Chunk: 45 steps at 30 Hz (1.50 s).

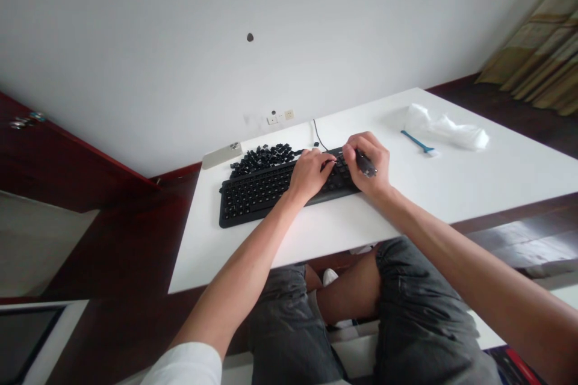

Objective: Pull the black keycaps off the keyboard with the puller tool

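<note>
A black computer keyboard (280,189) lies on the white table (316,240), turned at a slant. My left hand (309,175) rests on its keys, fingers stretched toward the right side and holding nothing I can see. My right hand (366,162) is curled around a small black tool (365,163) just above the keyboard's right part. The tool's tip is hidden by my fingers. Behind the keyboard lies a heap of loose black keycaps (262,159).
A pale phone (221,155) lies at the table's back left corner. A blue brush (418,142) and crumpled white plastic (447,127) lie to the right. A black cable (318,134) runs toward the wall, which has sockets (280,117).
</note>
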Tool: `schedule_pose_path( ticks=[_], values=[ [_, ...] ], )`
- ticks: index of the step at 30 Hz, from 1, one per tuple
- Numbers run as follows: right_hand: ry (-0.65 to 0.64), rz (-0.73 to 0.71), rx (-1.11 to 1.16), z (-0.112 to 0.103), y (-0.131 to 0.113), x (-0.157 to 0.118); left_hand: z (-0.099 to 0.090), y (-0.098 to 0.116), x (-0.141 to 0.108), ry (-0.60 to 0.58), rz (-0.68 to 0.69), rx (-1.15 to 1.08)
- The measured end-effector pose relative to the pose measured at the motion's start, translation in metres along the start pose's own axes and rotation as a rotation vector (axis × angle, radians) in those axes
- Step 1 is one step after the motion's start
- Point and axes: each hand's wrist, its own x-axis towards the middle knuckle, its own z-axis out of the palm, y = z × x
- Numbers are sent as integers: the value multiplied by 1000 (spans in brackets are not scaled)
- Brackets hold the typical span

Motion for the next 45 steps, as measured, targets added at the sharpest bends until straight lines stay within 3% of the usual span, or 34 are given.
schedule_pose_path(
  ticks=[10, 16, 20, 24, 27, 30, 34, 37, 41, 45],
  values=[
    [22, 58, -40, -2, 9, 4, -23, 2, -1, -80, -69, -6],
    [47, 68, -24, -4, 7, 3, -21, 2, -2, -60, -71, -94],
    [63, 74, -23, -5, 6, 3, -20, -22, 4, 91, -177, -232],
    [19, 73, -7, -4, 6, 2, -24, -59, 11, 298, -441, -274],
    [20, 60, 8, -3, 5, 2, -25, -80, 14, 329, -527, -239],
    [14, 54, 13, -4, 3, 2, -26, -85, 14, 317, -491, -107],
    [32, 47, 11, -3, 4, 3, -28, -70, 12, 284, -381, -38],
    [43, 160, 61, -2, 8, 1, -29, -56, 11, 240, -285, -41],
    [-26, 345, 54, -2, 13, -1, -30, -38, 10, 91, -188, -59],
    [-33, 280, -54, -5, 9, 2, -37, -21, 9, -96, -89, -112]
  ],
)
